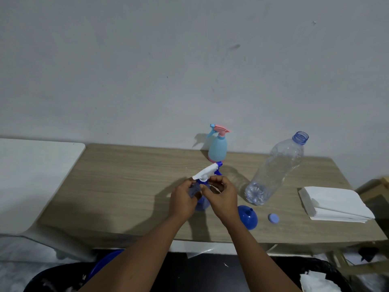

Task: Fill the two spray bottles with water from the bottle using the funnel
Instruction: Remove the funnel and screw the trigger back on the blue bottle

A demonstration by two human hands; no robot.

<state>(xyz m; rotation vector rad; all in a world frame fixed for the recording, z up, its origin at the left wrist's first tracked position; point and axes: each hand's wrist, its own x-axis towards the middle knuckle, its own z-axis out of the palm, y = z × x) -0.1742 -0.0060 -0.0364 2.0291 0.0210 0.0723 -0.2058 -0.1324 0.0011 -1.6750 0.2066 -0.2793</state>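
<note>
Blue spray bottle (202, 205) stands clasped between left grip (183, 199) and right grip (221, 197).

**A plain room at home served as the workspace**

You worked in what looked like an ordinary room of a home, not a lab or a shop. A bare grey-painted wall (189, 60), scuffed and marked, rose in front of you. A small wood-grain table (126, 186) stood against it, with a white surface (31, 175) just beside it on your left. The tabletop carried household goods: a pastel spray bottle (217, 148), a blue spray bottle (202, 204), an uncapped clear plastic water bottle (275, 169), a blue funnel (248, 217) and a stack of white paper napkins (336, 203). On the floor nearest you, a dark container (328, 267) held crumpled white paper. Pale wooden furniture (374, 190) showed at the far right.
</note>
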